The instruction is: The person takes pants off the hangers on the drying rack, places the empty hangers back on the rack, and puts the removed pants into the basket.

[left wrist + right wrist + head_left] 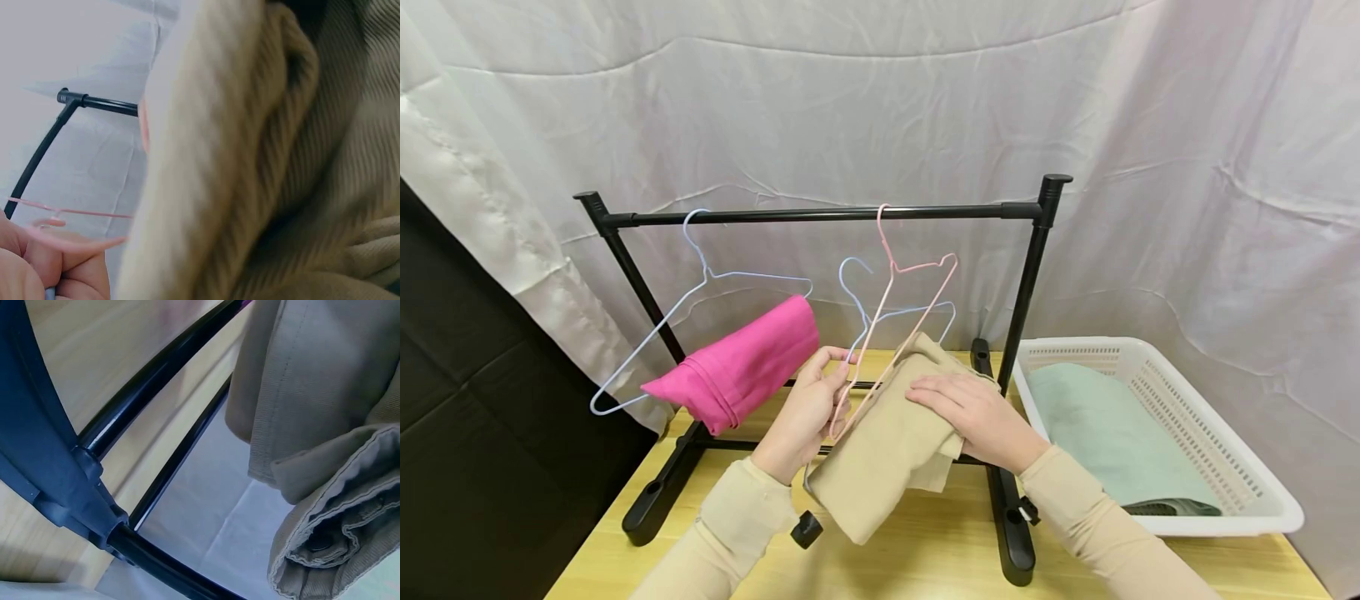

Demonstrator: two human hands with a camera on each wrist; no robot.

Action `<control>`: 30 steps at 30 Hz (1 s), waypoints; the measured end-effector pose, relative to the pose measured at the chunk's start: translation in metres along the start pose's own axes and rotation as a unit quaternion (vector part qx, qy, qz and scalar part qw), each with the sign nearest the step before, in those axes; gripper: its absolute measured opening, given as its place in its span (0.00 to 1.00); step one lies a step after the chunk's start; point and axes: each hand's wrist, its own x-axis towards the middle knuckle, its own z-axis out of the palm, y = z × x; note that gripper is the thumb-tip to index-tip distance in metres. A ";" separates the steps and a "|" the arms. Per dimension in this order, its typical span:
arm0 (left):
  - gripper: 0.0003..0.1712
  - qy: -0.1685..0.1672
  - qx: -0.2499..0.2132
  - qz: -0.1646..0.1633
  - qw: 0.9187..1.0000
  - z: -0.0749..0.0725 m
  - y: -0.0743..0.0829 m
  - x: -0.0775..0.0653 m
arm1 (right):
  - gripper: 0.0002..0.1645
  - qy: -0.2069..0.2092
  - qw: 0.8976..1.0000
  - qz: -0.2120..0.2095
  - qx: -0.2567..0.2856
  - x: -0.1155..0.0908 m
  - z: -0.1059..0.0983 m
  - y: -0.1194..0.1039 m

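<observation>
Khaki folded trousers [880, 467] drape over the lower part of a tilted blue hanger [847, 287], whose hook is off the rail. My left hand [808, 408] pinches this hanger below its neck, its fingers close to the pink wire. A pink hanger [891, 267] hooks over the rail and crosses in front of the blue one. My right hand [966, 412] rests on the trousers with its fingers laid over the cloth, its thumb hidden. In the left wrist view the khaki cloth [206, 156] covers most of the frame. The right wrist view shows a rolled end [337, 531].
On the black rack [820, 215], another blue hanger [647, 333] carries a folded magenta cloth [745, 362] at the left. At the right a white basket [1273, 500] holds a pale green folded cloth [1105, 433]. The wooden table [917, 567] lies beneath.
</observation>
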 end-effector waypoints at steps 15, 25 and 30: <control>0.08 -0.005 -0.043 -0.022 0.999 -0.013 -0.014 0.005 | 0.26 0.083 0.996 -0.001 0.020 0.006 -0.008 0.000; 0.08 -0.006 -0.077 -0.037 0.996 -0.018 -0.023 0.005 | 0.24 0.106 0.994 -0.017 0.035 0.010 -0.022 0.000; 0.07 -0.011 -0.091 -0.046 0.995 -0.020 -0.028 0.004 | 0.22 0.114 0.992 -0.027 0.045 0.010 -0.030 0.001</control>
